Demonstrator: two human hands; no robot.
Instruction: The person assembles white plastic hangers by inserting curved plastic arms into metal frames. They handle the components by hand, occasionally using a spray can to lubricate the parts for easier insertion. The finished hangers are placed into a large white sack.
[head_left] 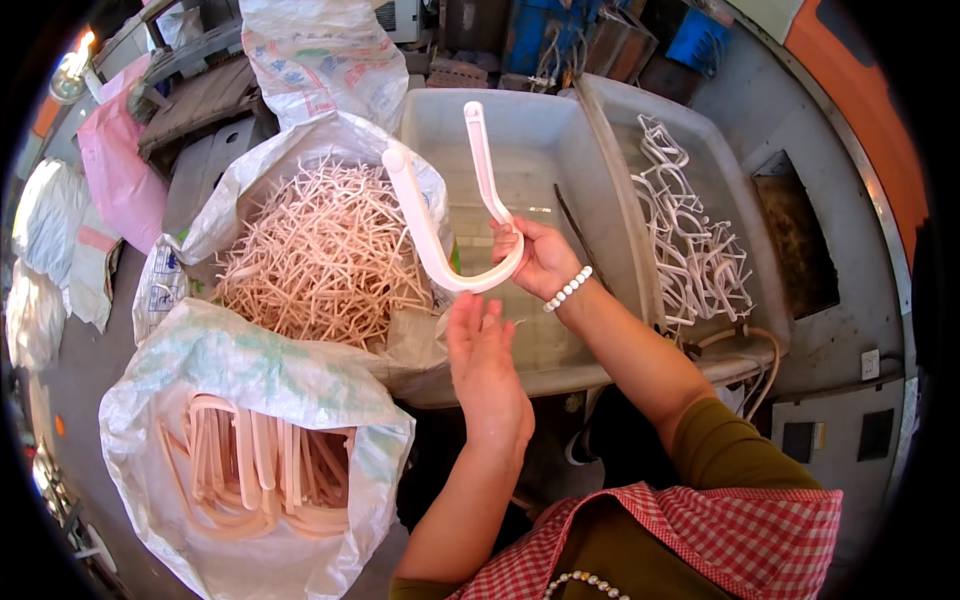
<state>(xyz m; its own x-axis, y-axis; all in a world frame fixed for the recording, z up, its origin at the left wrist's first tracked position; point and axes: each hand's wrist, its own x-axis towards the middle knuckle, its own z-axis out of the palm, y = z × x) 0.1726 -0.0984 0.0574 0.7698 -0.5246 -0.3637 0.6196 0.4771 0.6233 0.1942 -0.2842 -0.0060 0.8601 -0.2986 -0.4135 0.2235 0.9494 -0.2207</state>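
A pale pink U-shaped plastic piece point(428, 228), like a curved handle, is held up in front of me over the near part of the grey tub. My right hand point(550, 262), with a white bead bracelet at its wrist, grips one side of its bend. Just beneath the curve is my left hand point(487, 370), fingers stretched out and holding nothing; whether the fingertips touch the piece I cannot tell. Many similar U-shaped pieces point(250, 455) lie in the open white woven sack point(150, 390) at the near left.
Beyond that sack, another holds a heap of thin pink branched sticks point(320, 255). The grey tub point(500, 110) contains shallow water and a dark rod. In the tub point(740, 190) to its right lie tangled white looped pieces point(690, 240). A hose point(765, 345) hangs over that tub's near edge.
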